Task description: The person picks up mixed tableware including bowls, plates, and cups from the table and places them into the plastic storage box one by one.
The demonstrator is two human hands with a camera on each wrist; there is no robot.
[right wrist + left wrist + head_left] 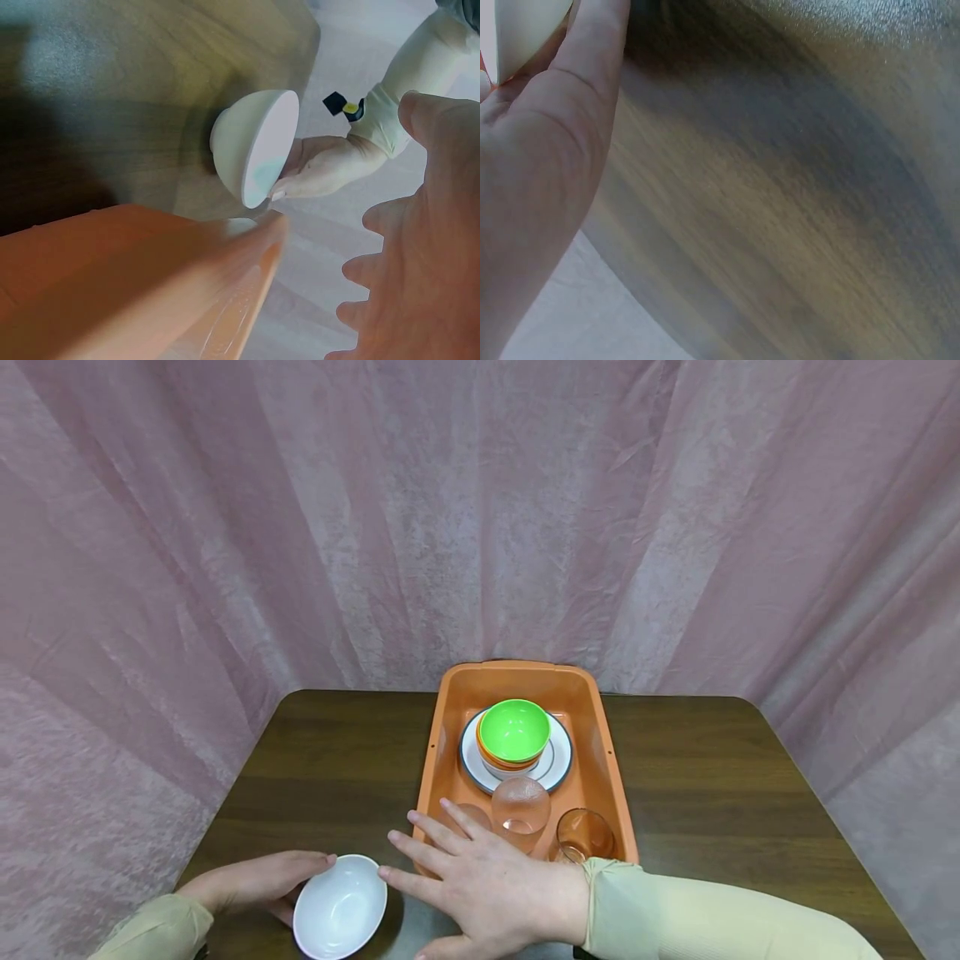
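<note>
Two hands show in the head view: the left hand (255, 883) holds a white bowl (341, 907), tilted, at the near table (330, 760) edge, while the right hand (487, 881) hovers flat, fingers spread wide, beside it. The orange tub (592, 727) holds a plate (558, 760) with stacked bowls, green bowl (514, 729) on top, plus three glasses. Left wrist view: mostly blurry tabletop, thumb against the bowl. Right wrist view: bowl (251, 146) tipped on edge, gripped from behind, just past the tub's rim.

A dark wooden table (750, 777) stands before pink curtains (225, 527).
</note>
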